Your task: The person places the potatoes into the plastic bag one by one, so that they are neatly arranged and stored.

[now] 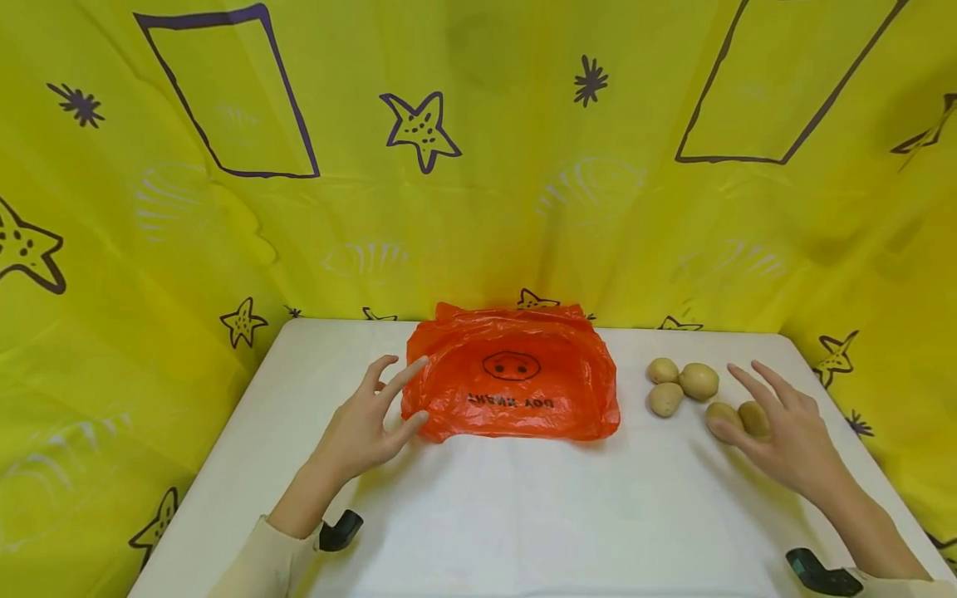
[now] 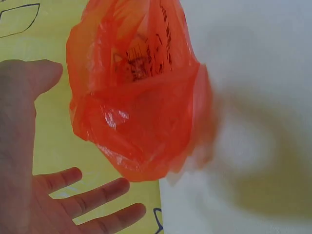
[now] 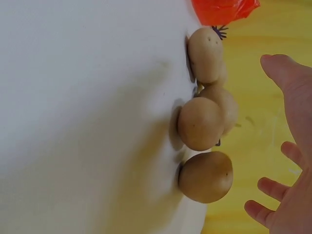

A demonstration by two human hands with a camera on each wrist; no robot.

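Observation:
An orange-red plastic bag [image 1: 516,407] printed with a pig snout and lettering lies on the white table, its mouth spread wide. My left hand [image 1: 374,419] hovers at the bag's left edge, fingers spread and holding nothing; the left wrist view shows the bag [image 2: 141,117] beyond the thumb and fingers. On the right, several potatoes [image 1: 699,381] sit in a loose group. Above the two nearest potatoes is my right hand [image 1: 792,436], fingers apart with nothing in them. In the right wrist view the potatoes [image 3: 200,124] stand clear of the fingertips [image 3: 273,187].
A yellow curtain [image 1: 486,224] with drawn starfish and shells hangs behind the white table [image 1: 478,515] and along both sides. Dark bands, one [image 1: 340,531] on the left and one [image 1: 822,573] on the right, are strapped at the wrists.

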